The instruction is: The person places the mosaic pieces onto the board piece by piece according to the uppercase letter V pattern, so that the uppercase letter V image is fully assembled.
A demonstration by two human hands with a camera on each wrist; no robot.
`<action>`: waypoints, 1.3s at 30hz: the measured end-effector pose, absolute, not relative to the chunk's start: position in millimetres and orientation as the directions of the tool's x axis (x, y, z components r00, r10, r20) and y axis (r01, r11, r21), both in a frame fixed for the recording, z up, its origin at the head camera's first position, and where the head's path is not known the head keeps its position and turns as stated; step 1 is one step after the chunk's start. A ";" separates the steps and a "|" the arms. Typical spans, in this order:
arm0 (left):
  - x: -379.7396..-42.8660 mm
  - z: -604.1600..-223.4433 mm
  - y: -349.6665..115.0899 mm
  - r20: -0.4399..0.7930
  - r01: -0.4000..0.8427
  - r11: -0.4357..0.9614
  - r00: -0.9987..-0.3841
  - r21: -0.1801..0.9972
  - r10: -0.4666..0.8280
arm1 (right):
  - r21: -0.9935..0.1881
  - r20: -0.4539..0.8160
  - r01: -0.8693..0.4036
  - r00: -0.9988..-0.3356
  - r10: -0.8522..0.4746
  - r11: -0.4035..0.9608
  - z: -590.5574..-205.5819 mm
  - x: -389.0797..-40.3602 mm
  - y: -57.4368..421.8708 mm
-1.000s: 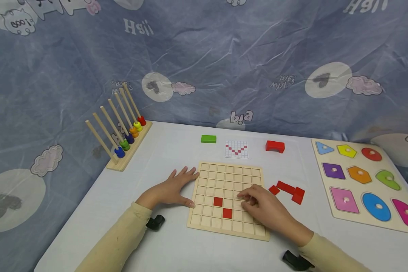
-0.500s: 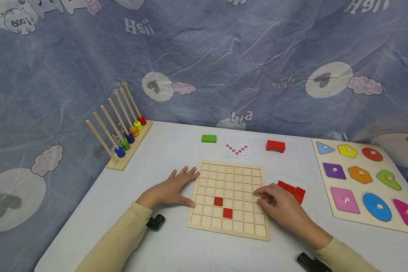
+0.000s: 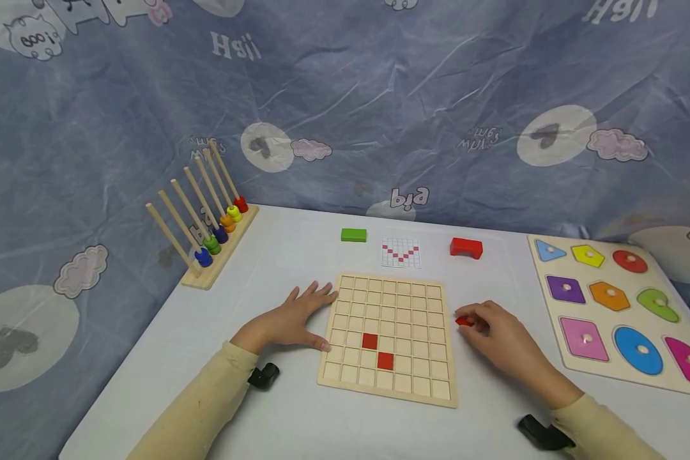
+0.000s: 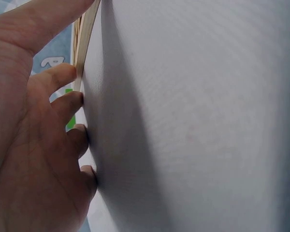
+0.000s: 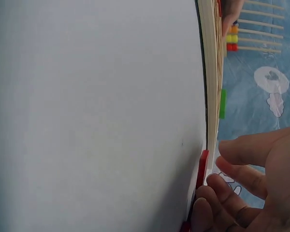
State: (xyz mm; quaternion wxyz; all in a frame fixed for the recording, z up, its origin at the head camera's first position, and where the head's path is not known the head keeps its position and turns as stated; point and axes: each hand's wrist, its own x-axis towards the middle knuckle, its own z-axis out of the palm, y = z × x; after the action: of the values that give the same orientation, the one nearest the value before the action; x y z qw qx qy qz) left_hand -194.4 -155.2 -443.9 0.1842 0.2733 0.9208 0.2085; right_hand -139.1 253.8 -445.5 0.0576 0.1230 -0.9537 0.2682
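Note:
My left hand (image 3: 292,319) rests with spread fingers at the left edge of a wooden grid board (image 3: 414,399). In the left wrist view, its thumb and index finger meet the board's edge (image 4: 87,38). Two red square tiles, one upper (image 3: 370,341) and one lower (image 3: 386,361), sit diagonally in the board's cells. Right of the board, my right hand (image 3: 503,335) is low over loose red tiles. One red tile (image 3: 463,321) shows between its thumb and index finger. In the right wrist view, those fingertips stand apart, just above a red tile (image 5: 202,166) lying on the table. Other loose tiles are mostly hidden under the hand.
Behind the board lie a green block (image 3: 353,235), a pattern card (image 3: 400,253) with a red V of squares, and a red arch block (image 3: 466,248). A peg rack with beads (image 3: 221,255) stands left. A knobbed shape puzzle (image 3: 595,348) lies right.
My right hand has moved from over the board's right part, off its edge, to the loose red tiles, covering most of them. My left hand and the board have stayed put.

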 end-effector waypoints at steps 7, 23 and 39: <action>-195.2 -445.0 -155.1 -0.223 0.430 0.761 -0.781 0.486 0.584 | -0.485 0.145 -0.236 -0.971 -0.188 0.842 -446.3 -143.2 258.7; -195.1 -445.1 -156.1 -0.224 0.433 0.760 -0.778 0.485 0.587 | -0.444 0.110 -0.206 -0.978 -0.175 0.872 -443.5 -144.4 252.1; -195.0 -445.1 -155.5 -0.226 0.430 0.763 -0.780 0.483 0.583 | -0.452 0.140 -0.232 -0.972 -0.189 0.861 -442.4 -143.6 253.5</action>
State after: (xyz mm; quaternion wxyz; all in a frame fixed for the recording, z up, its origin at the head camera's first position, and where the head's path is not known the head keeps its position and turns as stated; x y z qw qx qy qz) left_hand -195.0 -155.5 -445.1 0.1848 0.2751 0.9204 0.2072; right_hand -143.6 253.5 -442.4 0.0453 0.1093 -0.9636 0.2398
